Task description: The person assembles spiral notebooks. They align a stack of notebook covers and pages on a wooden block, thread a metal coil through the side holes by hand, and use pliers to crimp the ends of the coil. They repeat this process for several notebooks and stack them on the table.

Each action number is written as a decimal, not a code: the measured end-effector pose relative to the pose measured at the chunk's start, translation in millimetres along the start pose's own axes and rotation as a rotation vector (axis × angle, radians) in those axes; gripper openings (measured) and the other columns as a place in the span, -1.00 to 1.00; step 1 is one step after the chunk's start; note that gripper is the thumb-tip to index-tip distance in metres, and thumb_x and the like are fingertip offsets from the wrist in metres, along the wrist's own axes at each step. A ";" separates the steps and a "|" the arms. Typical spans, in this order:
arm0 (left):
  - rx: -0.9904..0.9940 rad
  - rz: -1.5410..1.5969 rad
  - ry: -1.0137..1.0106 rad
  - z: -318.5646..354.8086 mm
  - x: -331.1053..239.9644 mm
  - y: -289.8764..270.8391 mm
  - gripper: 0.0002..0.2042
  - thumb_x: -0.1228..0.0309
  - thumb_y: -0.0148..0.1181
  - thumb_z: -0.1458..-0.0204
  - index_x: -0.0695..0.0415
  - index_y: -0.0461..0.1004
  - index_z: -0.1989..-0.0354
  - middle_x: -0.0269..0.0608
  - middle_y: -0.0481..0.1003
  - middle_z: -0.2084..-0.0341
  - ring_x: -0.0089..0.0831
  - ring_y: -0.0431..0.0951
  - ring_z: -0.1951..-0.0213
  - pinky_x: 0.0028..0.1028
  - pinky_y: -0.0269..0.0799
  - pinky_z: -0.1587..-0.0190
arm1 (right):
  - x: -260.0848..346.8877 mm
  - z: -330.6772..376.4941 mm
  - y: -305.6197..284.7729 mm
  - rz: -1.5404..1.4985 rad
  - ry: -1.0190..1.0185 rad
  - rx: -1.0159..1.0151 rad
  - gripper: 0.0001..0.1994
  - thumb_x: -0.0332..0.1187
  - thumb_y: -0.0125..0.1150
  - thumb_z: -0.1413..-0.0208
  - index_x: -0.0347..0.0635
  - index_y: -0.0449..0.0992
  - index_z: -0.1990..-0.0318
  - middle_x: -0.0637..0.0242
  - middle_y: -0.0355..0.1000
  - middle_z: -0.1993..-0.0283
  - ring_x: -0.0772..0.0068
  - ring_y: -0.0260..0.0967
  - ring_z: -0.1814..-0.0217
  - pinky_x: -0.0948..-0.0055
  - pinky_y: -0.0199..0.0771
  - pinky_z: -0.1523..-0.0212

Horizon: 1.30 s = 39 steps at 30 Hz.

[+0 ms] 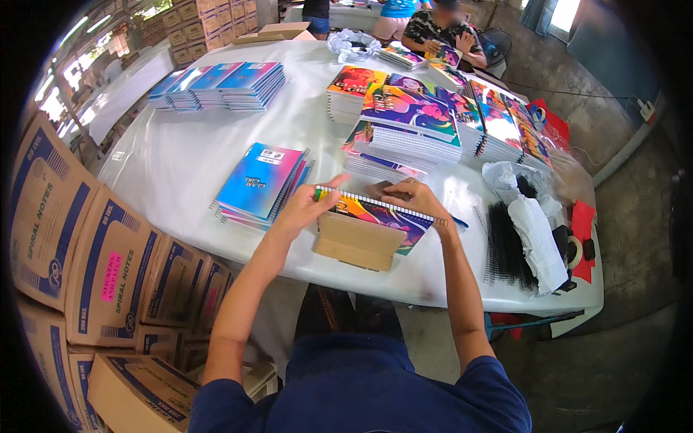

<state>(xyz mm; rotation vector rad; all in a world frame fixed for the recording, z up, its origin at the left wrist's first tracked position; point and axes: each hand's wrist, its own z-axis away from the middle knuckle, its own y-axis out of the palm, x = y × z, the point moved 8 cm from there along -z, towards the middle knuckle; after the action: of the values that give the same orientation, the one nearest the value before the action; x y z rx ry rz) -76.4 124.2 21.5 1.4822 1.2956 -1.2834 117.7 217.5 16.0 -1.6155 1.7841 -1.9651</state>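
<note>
A spiral notebook (417, 230) with a colourful illustrated cover stands tilted in front of me, its coil edge up. Against its near side rests a bent piece of brown cardboard (359, 244). My left hand (307, 211) is closed on the notebook's left end, the thumb near the coil. At the coil's right half, my right hand (413, 195) has its fingers bent over the edge, pinching it. A loose end of coil sticks out past the right corner. Left of my left hand lies a small stack of blue and pink spiral notebooks (256, 180).
Stacks of colourful notebooks (413, 119) stand beyond my hands. Blue notebook piles (249, 79) sit at the far left. Black coils (502, 242) and a tape roll (574, 252) lie right. Cartons (108, 267) crowd the left side. Across the white table (173, 144) sits a person (440, 32).
</note>
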 end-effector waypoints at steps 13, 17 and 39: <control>0.231 -0.498 0.311 38.8 -121.8 47.2 -0.47 0.45 0.23 0.01 0.31 0.33 -0.17 0.01 0.33 -0.19 -0.25 0.36 -0.20 -0.19 0.20 -0.25 | -96.6 137.7 -15.2 0.746 0.360 -0.431 -0.41 -0.17 0.28 0.01 -0.10 0.30 -0.20 -0.19 0.22 -0.15 -0.17 0.10 -0.26 -0.09 0.05 -0.20; -0.027 -1.063 0.432 45.1 -57.9 97.5 -0.41 0.40 0.26 0.03 0.23 0.28 -0.22 0.00 0.26 -0.22 0.01 0.21 -0.26 -0.08 0.15 -0.25 | -67.0 136.1 -25.9 0.791 0.412 -0.507 -0.67 -0.27 0.10 -0.14 -0.23 0.36 0.00 -0.08 0.31 0.12 -0.09 0.29 0.01 -0.06 0.25 0.06; -0.174 -1.225 0.400 45.8 -39.7 99.1 -0.40 0.38 0.20 -0.04 0.18 0.17 -0.28 -0.14 0.25 -0.24 0.09 0.13 -0.29 0.02 0.08 -0.26 | 109.8 143.9 18.4 0.283 -0.096 -0.385 -0.64 -0.28 0.28 -0.04 -0.18 0.47 0.01 0.18 0.37 0.28 0.25 0.36 0.29 0.34 0.34 0.30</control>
<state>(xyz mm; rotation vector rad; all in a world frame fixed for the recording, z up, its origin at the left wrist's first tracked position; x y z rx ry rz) 12.9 53.8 45.1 0.7543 2.7166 -1.5082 154.1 41.4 43.6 -1.4069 2.3063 -1.4682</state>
